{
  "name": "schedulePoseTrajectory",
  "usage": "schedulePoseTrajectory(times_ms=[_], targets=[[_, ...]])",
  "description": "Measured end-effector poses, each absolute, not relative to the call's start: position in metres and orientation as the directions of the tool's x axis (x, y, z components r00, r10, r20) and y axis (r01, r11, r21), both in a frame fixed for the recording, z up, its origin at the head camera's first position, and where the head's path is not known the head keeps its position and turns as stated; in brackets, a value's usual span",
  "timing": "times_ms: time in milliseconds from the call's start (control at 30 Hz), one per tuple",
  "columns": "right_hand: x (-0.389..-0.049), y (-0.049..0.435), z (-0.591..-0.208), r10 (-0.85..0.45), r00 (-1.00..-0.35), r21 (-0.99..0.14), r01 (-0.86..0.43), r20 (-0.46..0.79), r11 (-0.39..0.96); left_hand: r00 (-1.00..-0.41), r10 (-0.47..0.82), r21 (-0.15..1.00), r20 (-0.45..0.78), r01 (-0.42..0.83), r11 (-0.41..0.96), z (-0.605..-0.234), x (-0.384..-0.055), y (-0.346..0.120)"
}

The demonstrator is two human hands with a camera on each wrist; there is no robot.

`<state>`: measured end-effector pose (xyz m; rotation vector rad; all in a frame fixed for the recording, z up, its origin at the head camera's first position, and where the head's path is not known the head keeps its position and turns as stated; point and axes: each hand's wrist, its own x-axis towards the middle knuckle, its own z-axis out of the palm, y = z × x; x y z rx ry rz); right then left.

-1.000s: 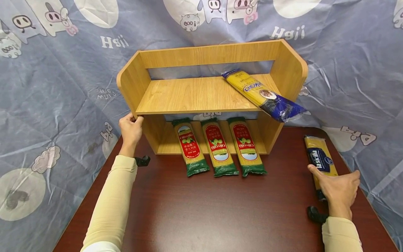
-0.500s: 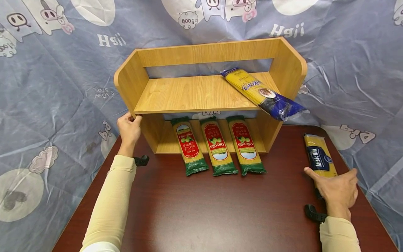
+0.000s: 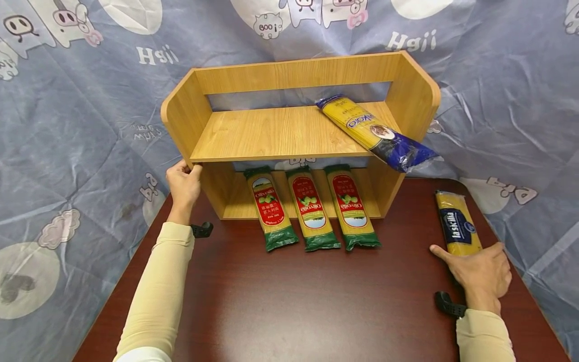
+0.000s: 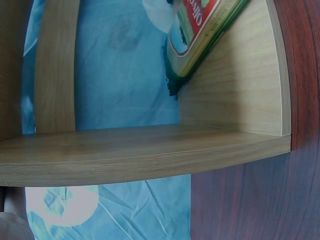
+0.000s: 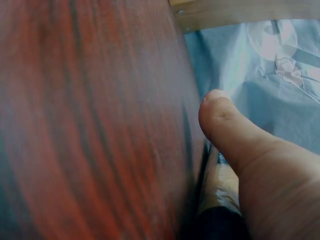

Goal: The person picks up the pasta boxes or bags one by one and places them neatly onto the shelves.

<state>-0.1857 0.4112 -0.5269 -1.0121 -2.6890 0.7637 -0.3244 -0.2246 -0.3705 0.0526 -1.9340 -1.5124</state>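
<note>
My left hand point(image 3: 184, 185) grips the left side panel of a two-tier wooden shelf point(image 3: 267, 133) where the upper board meets it, thumb in front and fingers going out of sight behind. At the table's right side, my right hand point(image 3: 481, 271) lies over the near part of a yellow spaghetti packet point(image 3: 459, 226) with a dark blue label. Its thumb point(image 5: 220, 115) sticks out straight to the left, apart from the other fingers. The packet's near end is mostly hidden under this hand. On the upper tier a blue and yellow pasta packet point(image 3: 362, 125) lies slanted, its blue end jutting past the front edge.
Three green-ended spaghetti packets with red labels, left point(image 3: 271, 208), middle point(image 3: 312, 208) and right point(image 3: 353, 208), lie in the lower tier, their near ends poking out over the dark red table point(image 3: 289, 301). A patterned blue cloth point(image 3: 90, 125) hangs behind the shelf.
My right hand has shifted slightly left over the dark-labelled spaghetti packet, which stays put. The left hand keeps its grip on the shelf. The head view has drifted a little.
</note>
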Motion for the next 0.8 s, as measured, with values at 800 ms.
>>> schedulePoseTrajectory(times_ms=[800], targets=[[-0.195, 0.414, -0.530, 0.609, -0.792, -0.457, 0.558, -0.044, 0.692, -0.760, -0.448, 0.874, 0.470, 0.329, 0.358, -0.398, -0.354, -0.242]])
